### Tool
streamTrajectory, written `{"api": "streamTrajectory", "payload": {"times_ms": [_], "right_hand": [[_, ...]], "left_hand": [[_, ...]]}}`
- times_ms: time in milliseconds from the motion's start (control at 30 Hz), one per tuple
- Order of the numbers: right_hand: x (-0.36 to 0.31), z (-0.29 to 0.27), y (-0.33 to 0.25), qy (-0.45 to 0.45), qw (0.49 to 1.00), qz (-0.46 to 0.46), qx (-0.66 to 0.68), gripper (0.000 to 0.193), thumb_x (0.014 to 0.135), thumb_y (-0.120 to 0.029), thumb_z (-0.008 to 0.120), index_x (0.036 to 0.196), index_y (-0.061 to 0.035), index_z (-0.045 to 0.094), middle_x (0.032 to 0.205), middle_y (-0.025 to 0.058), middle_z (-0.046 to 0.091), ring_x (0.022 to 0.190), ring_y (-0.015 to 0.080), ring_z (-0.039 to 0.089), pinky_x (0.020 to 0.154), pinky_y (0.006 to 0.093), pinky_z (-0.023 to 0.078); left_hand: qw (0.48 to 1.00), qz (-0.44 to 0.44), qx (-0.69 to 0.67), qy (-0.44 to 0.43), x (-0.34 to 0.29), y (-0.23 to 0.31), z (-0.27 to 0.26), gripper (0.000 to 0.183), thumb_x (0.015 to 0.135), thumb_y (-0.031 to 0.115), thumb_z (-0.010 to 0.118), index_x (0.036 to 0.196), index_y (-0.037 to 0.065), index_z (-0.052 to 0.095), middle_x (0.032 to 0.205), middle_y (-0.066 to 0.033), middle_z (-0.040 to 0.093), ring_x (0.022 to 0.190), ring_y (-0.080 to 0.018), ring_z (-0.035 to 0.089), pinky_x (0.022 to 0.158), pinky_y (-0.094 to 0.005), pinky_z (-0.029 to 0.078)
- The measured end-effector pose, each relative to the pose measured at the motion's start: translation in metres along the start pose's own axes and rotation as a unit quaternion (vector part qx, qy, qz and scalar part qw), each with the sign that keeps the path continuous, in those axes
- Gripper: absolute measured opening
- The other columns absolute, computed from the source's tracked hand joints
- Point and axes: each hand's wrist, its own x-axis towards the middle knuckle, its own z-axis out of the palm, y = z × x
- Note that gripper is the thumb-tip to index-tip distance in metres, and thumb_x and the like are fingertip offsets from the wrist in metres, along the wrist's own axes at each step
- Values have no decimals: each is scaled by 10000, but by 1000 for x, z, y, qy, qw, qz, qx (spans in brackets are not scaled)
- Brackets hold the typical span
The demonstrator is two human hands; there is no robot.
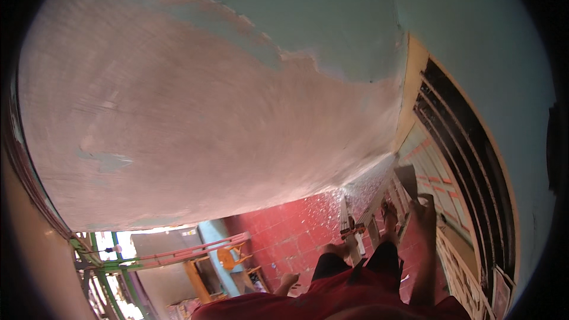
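Note:
My right hand (422, 206) is closed on the handle of a flat, broad-bladed scraper (406, 181), raised near the corner by the window. Its blade points up toward the lower end of the wall (195, 101); whether it touches cannot be told. The wall is largely bare, pinkish and scuffed, with blue-green paint (332, 18) above a ragged edge. Low on the left, my left hand (288, 281) hangs away from the wall, fingers loosely apart, with nothing visible in it. My feet stand on a ladder (373, 228).
Far below lies a red tiled floor (284, 231) speckled with pale flakes. A barred window opening (468, 160) with a cream frame runs along the right. Down at the left are an orange stool (226, 258), wooden furniture (198, 278) and a pink rail (195, 250).

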Motion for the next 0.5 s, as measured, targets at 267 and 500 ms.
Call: {"api": "streamTrajectory", "payload": {"times_ms": [267,500], "right_hand": [[-8,88,-212,-87,970,-177,141,520,936,-121,601,1433,-76,454,760,52,594,671,100,564,635,263,461],[-27,108,-323,-65,877,-472,60,469,953,-115,572,1410,-42,495,979,130,669,739,127,577,729,268,483]], "left_hand": [[934,151,-321,40,-15,153,-71,383,974,324,597,1104,-34,635,991,-132,709,787,-208,726,640,-307,557],[875,386,-206,206,-87,241,-159,276,1000,223,548,1072,-14,670,904,-107,723,857,-174,705,709,-286,533]]}}
